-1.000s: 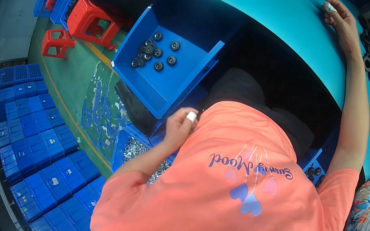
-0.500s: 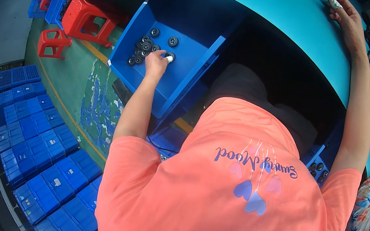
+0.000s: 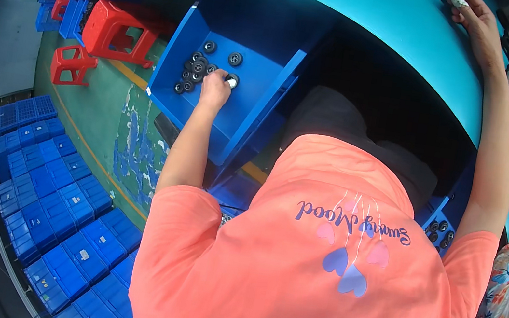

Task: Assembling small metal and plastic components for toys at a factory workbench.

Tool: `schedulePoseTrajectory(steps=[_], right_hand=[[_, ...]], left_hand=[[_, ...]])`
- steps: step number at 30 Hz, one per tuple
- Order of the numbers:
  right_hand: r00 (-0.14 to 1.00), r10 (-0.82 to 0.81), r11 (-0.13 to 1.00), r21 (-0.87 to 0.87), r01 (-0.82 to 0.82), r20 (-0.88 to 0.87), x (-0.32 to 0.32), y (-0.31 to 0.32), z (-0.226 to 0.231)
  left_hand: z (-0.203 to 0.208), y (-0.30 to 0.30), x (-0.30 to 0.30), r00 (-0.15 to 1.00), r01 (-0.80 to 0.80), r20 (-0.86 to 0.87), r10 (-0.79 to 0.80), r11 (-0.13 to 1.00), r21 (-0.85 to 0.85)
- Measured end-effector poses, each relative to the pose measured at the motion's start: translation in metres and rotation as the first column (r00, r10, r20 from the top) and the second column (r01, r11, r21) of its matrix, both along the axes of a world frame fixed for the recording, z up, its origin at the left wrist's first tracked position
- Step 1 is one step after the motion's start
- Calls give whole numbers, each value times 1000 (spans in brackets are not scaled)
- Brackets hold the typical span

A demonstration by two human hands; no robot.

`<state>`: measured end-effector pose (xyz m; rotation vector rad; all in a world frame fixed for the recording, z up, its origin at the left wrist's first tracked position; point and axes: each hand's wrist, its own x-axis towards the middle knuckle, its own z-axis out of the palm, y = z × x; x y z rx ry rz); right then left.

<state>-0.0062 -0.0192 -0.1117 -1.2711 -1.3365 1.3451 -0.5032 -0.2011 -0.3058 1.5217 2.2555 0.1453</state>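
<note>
Left hand (image 3: 215,90) is in the blue bin (image 3: 251,100) at a wheel (image 3: 235,78) just right of the pile (image 3: 196,67) near its left edge, right hand (image 3: 481,36) over the table (image 3: 414,58), can't tell if either's gripping anything.

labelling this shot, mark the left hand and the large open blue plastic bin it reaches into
Left hand (image 3: 215,90), head view: back of the hand.
Large open blue plastic bin (image 3: 257,75), head view: bare patch of its floor, right of the hand.
</note>
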Motion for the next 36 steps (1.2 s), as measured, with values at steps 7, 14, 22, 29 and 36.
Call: schedulePoseTrajectory(steps=[7, 14, 22, 29, 36], right_hand=[[998, 44, 999, 29, -43, -46, 10, 5, -3], [995, 80, 996, 51, -77, -57, 27, 3, 3], [965, 125, 937, 293, -191, 230, 88, 25, 32], [974, 215, 961, 162, -224, 76, 122, 22, 71], [949, 315, 943, 113, -312, -14, 136, 18, 93]], left_hand=[[19, -16, 25, 988, 112, -120, -97, 986, 125], [138, 2, 93, -294, -163, 949, -116, 984, 70], [228, 63, 225, -488, 94, 857, -168, 965, 243], [285, 129, 328, -323, 128, 919, -226, 952, 279], [296, 178, 410, -176, 152, 958, -226, 955, 253]])
